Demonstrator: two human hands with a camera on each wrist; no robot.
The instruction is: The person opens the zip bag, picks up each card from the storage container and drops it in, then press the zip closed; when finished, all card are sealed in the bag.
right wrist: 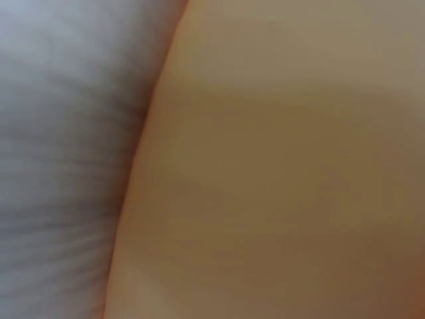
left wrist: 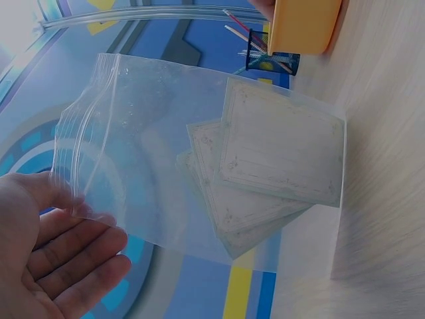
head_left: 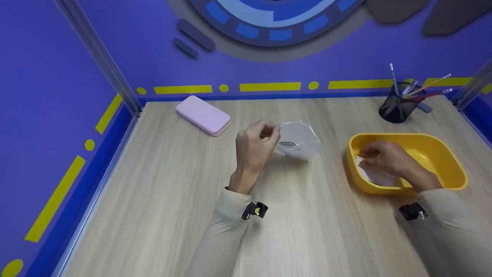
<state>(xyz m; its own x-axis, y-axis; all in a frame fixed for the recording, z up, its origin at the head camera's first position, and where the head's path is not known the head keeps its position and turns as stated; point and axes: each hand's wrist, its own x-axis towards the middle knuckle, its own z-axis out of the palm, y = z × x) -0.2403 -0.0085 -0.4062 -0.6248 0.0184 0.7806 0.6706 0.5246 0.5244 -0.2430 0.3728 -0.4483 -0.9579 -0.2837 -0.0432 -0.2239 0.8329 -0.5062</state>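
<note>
My left hand (head_left: 255,148) is raised above the middle of the wooden table and pinches the zip edge of a clear plastic bag (head_left: 300,142). In the left wrist view the bag (left wrist: 199,166) hangs from the fingers (left wrist: 60,266) and holds a few pale bordered cards (left wrist: 279,153). My right hand (head_left: 384,157) is inside the yellow tray (head_left: 457,169), fingers bent down onto white cards (head_left: 374,177) lying there. Whether it grips one is not clear. The right wrist view is a blur of the orange tray wall (right wrist: 265,166) and something pale.
A pink flat case (head_left: 203,114) lies at the back left of the table. A dark mesh pen holder (head_left: 396,107) with pencils stands at the back right, behind the tray. Blue walls close in the table on three sides.
</note>
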